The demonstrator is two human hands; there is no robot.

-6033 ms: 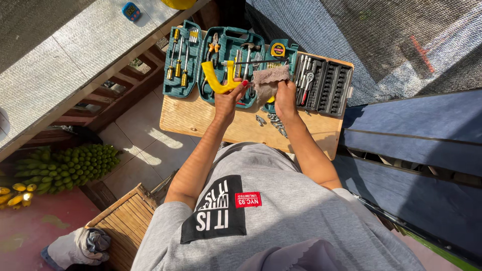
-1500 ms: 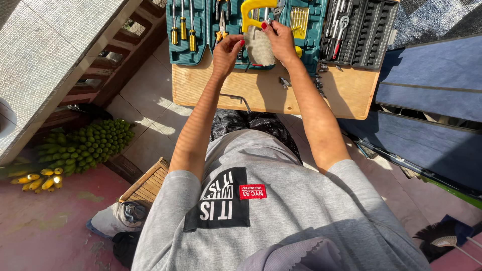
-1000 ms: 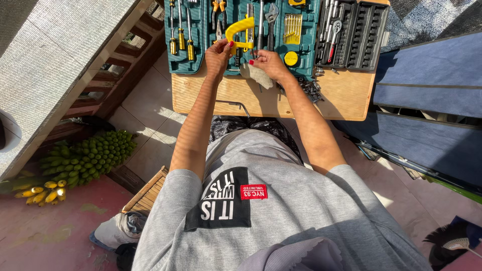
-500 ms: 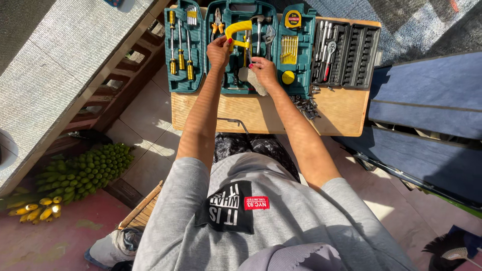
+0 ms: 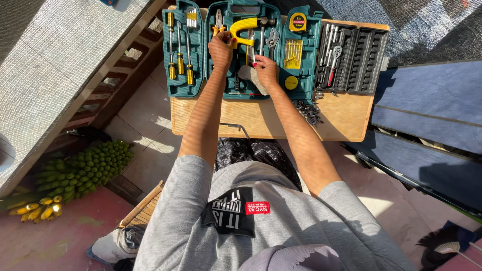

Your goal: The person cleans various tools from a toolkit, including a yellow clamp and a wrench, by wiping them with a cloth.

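On your tabletop (image 5: 341, 118) an open teal tool case (image 5: 236, 50) lies beside a black socket case (image 5: 351, 52). A round yellow label marks the tape measure (image 5: 298, 21) in the teal case. Your grey shirt bears a black patch (image 5: 228, 213) with a small red label (image 5: 257, 208).

A black socket set case (image 5: 351, 52) is seen at the upper right on a wooden table (image 5: 341, 118), with loose metal bits (image 5: 307, 109) scattered just below it. A bunch of green bananas (image 5: 88, 165) lies at the left, and a broom (image 5: 447, 246) shows at the lower right corner.
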